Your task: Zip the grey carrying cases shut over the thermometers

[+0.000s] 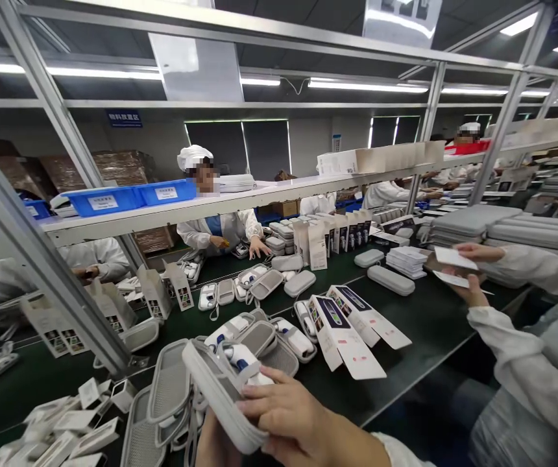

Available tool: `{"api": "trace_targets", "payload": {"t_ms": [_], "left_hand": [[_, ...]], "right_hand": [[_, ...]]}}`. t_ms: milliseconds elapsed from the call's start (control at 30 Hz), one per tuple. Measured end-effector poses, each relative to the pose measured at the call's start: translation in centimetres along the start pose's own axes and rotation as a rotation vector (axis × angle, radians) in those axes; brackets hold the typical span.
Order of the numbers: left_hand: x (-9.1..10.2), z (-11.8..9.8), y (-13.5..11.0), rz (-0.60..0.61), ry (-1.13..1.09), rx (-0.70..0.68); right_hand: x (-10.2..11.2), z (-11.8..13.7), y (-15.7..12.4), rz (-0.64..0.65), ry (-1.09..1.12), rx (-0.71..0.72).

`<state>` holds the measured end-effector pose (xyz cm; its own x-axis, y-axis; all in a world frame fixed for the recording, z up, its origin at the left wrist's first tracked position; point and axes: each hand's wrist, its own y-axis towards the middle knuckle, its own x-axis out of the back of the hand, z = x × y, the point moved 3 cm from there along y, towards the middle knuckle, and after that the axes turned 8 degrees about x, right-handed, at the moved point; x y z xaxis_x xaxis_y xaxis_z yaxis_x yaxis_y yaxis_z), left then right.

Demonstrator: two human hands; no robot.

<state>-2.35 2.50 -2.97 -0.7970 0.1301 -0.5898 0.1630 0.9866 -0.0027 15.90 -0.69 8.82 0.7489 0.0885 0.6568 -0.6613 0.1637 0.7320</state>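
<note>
My right hand [291, 415] grips the near edge of an open grey zip case [220, 395] at the bottom centre, fingers curled over its rim. A white device with a blue band [242, 360] lies inside the case. My left hand [213, 447] holds the same case from beneath, and only its thumb side shows. Several more open grey cases [259, 337] with white devices lie just beyond on the dark green table [420, 318]. Flat printed cartons [347, 331] lie to the right of them.
A slanted metal frame post [50, 272] crosses the left. Small white boxes [65, 434] pile at bottom left. A co-worker on the right holds paper sheets [454, 259]. Another person in a white cap [194, 155] works across the table. Closed grey cases [390, 279] and blue bins [128, 194] stand farther off.
</note>
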Motion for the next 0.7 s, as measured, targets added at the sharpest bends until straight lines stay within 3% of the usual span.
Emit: {"api": "trace_targets", "payload": {"t_ms": [100,167,267,367,433,500,600,700], "left_hand": [[1.8,1.3,-0.6,0.106,-0.191,0.163],[2.7,1.8,-1.0,0.129,-0.29,0.197],[2.5,1.2,-1.5,0.005,-0.363,0.128],[0.3,-0.7,-1.3,-0.16,-0.444,0.034],[-1.1,-2.0,-1.0,-0.231,-0.493,-0.044],[-2.0,-2.8,-0.8,-0.267,-0.512,-0.121],[-2.4,-2.3,-0.9,-0.235,-0.492,-0.155],[-2.7,-0.3,-1.4,-0.082,-0.383,-0.018]], "right_hand": [[-0.5,0.4,-0.7,0.163,-0.023,-0.054],[-0.8,0.6,-1.6,0.17,-0.08,-0.113],[-1.8,0.7,-3.6,0.048,-0.134,-0.235],[-3.2,0.3,-6.4,-0.254,-0.084,-0.443],[-4.3,-0.1,-8.1,-0.49,0.066,-0.646],[-5.6,-0.5,-8.9,-0.591,0.329,-0.798],[-7.6,-0.6,-8.1,-0.545,0.766,-0.832],[-9.3,-0.9,-6.6,-0.519,1.085,-0.768]]}}
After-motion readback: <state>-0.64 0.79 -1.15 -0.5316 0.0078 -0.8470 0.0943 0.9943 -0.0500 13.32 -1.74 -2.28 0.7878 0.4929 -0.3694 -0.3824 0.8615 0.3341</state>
